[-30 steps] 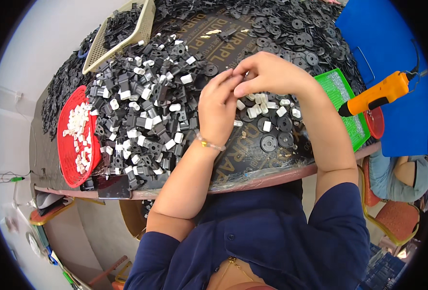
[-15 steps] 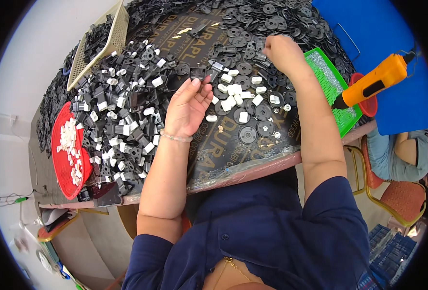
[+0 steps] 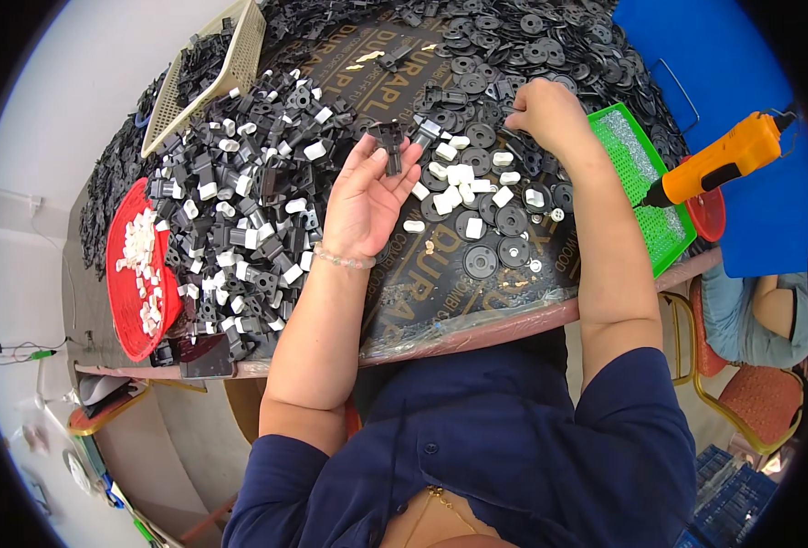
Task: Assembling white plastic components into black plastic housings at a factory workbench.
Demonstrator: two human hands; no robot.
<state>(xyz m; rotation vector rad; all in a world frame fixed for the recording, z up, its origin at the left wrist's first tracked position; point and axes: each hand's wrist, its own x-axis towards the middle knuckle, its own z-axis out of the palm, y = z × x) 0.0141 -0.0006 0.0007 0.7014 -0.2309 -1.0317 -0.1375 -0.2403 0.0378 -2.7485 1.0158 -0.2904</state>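
Observation:
My left hand [image 3: 367, 203] is palm up, thumb and fingers gripping a black plastic part [image 3: 388, 146] with a broad top and a narrower stem. Beyond the white pieces, my right hand [image 3: 550, 117] reaches down among black parts at the edge of the disc pile, fingers curled together. Whatever its fingertips hold, if anything, is hidden. Between the hands lie small white plastic caps [image 3: 460, 175], some resting on black round discs [image 3: 481, 262]. A black part with a metallic-looking end [image 3: 427, 131] lies just past my left fingertips.
Left of my left hand is a heap of black parts with white ends [image 3: 253, 205]. A red basket [image 3: 123, 315] holds white pieces; a beige basket [image 3: 240, 68] holds black parts. At right, an orange electric screwdriver [image 3: 724, 164] hangs over a green tray [image 3: 664, 260] of small screws.
The black part in my left hand has turned, so its stem now points toward me. My right hand stays by the disc pile. The whole view has shifted slightly.

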